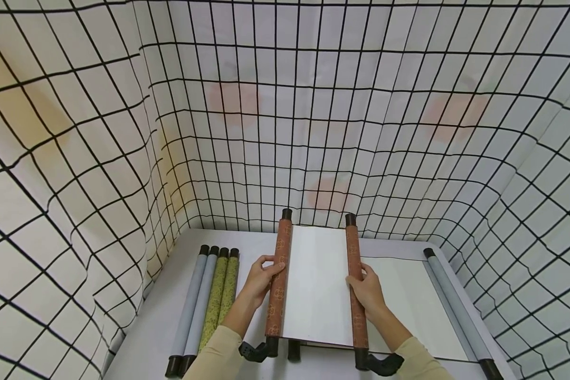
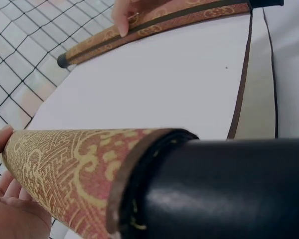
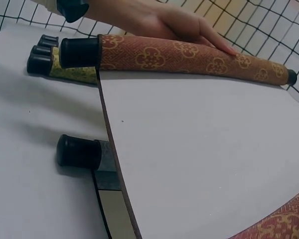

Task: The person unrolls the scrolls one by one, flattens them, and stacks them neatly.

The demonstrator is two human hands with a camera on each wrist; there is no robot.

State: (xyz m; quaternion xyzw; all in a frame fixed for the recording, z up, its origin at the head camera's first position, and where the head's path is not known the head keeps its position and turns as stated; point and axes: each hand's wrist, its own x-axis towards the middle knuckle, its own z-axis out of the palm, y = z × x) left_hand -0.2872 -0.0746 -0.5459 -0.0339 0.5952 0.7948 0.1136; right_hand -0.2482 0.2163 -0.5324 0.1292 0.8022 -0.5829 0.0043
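Observation:
A hanging scroll with reddish-brown, gold-patterned rolls is held partly unrolled, its white sheet [image 1: 318, 285] spanning between them. My left hand [image 1: 258, 282] grips the left roll [image 1: 280, 253], thumb on top. On the right roll [image 1: 353, 243], my right hand [image 1: 369, 293] has its thumb over the inner side and fingers around the outer side. Black knobs cap both rolls. In the left wrist view the near roll [image 2: 74, 174] and its black knob [image 2: 229, 189] fill the foreground. In the right wrist view the left hand [image 3: 179, 22] lies behind the far roll [image 3: 164, 55].
Beneath the held scroll, a grey-blue scroll [image 1: 458, 311] lies spread on the white table, its pale sheet [image 1: 408, 301] partly covered. Two rolled grey-blue scrolls [image 1: 190, 303] and two rolled yellow-green scrolls [image 1: 216, 295] lie at left. Black netting [image 1: 313, 132] surrounds the table.

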